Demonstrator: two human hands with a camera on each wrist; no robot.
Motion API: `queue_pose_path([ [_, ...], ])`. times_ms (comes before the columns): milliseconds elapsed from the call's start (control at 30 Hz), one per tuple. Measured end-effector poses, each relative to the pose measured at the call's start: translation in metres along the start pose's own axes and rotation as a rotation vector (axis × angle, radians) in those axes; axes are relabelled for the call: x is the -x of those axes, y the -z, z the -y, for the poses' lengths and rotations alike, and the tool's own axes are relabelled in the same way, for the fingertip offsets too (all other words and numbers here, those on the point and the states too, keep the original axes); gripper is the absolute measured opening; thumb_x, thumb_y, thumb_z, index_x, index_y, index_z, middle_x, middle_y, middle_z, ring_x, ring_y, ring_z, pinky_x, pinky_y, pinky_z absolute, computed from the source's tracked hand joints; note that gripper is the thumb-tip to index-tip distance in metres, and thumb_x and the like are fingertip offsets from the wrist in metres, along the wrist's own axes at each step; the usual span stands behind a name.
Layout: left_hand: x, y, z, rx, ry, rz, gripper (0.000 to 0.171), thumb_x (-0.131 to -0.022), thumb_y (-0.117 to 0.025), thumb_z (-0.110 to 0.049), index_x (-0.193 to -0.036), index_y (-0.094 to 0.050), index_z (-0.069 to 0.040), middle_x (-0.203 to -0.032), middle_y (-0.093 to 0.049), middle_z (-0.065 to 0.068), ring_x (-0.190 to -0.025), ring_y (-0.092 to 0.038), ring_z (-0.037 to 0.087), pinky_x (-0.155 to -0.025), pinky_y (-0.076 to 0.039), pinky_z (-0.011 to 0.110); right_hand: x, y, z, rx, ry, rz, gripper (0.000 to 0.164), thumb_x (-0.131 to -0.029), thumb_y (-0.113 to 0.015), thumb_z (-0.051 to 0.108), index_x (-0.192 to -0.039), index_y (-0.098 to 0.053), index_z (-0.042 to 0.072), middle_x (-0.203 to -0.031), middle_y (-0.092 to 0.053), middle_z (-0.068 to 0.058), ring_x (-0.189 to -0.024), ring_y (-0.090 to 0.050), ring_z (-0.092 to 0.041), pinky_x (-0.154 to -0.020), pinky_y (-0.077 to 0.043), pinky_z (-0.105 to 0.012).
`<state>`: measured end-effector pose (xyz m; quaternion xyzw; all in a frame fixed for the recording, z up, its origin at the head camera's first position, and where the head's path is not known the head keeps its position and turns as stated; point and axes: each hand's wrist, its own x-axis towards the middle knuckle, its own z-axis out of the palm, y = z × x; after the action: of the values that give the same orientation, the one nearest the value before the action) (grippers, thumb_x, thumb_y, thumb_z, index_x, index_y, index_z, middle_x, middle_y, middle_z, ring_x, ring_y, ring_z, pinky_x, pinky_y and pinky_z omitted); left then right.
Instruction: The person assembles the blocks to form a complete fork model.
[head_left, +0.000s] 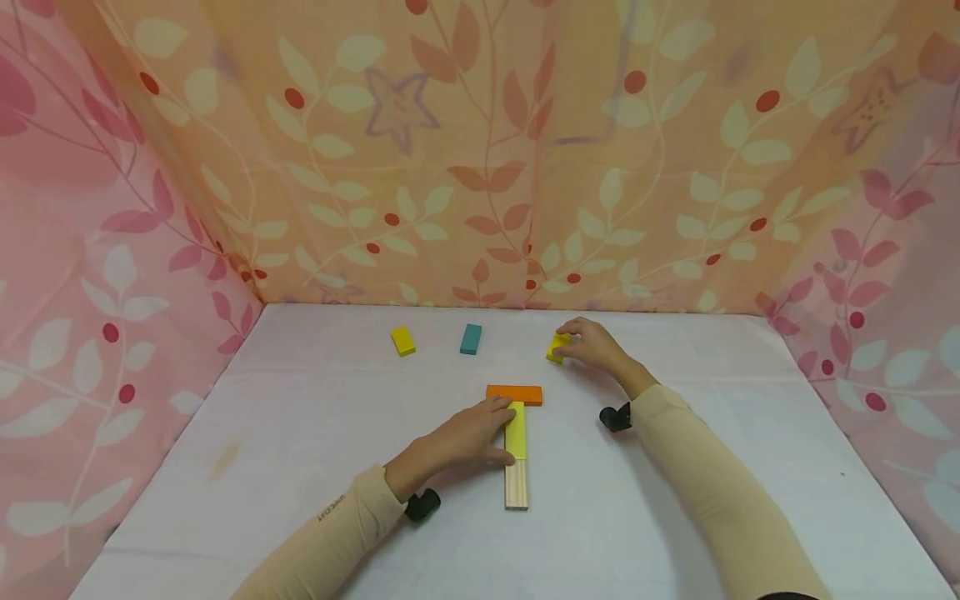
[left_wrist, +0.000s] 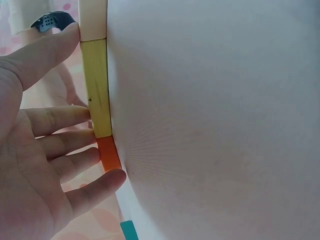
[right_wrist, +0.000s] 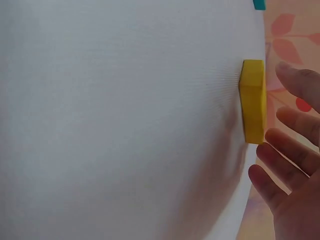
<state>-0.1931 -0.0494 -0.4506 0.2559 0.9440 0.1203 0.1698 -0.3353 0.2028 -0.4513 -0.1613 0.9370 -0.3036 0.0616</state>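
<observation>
Three blocks lie end to end in the head view as a T: an orange block (head_left: pixel 528 396) crosswise, a light yellow block (head_left: pixel 517 437) below it, then a plain wooden block (head_left: pixel 517 487). Beside the yellow block rests my left hand (head_left: pixel 468 433), fingers spread and fairly straight along the row, thumb near the wooden joint. My right hand (head_left: pixel 598 348) hovers at another yellow block (head_left: pixel 555 348) farther back. In the right wrist view its thumb and fingers (right_wrist: pixel 292 155) stand apart around that yellow block (right_wrist: pixel 253 105), without a visible grip.
Toward the back left lie a third yellow block (head_left: pixel 402 341) and a teal block (head_left: pixel 470 339). A white cloth (head_left: pixel 315 433) covers the table. Patterned fabric (head_left: pixel 487 167) hangs along the back and both sides.
</observation>
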Motion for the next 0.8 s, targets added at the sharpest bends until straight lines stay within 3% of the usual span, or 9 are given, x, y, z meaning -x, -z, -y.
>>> queue_pose_path([
  [433,0.0014,0.0016,-0.002,-0.019,-0.006,0.003,0.078,-0.081,-0.074,-0.049,-0.145,-0.046,-0.015,-0.157,-0.036,0.004,-0.148,-0.03,0.022,-0.117,-0.034,0.042,-0.0058,-0.0053,0.001,0.044,-0.019,0.05,0.048,-0.084,-0.076,0.023,-0.122,-0.064,-0.004,-0.126,-0.06,-0.023,-0.106,-0.056,-0.033,-0.1,-0.048,-0.048],
  [800,0.0018,0.0015,-0.001,-0.034,-0.02,0.0,0.078,-0.082,-0.074,-0.049,-0.145,-0.046,-0.013,-0.157,-0.036,0.005,-0.148,-0.03,0.022,-0.118,-0.034,0.041,-0.0042,-0.0061,0.0035,0.065,-0.011,0.052,0.049,-0.083,-0.076,0.023,-0.122,-0.063,-0.005,-0.128,-0.058,-0.024,-0.11,-0.055,-0.035,-0.104,-0.046,-0.048],
])
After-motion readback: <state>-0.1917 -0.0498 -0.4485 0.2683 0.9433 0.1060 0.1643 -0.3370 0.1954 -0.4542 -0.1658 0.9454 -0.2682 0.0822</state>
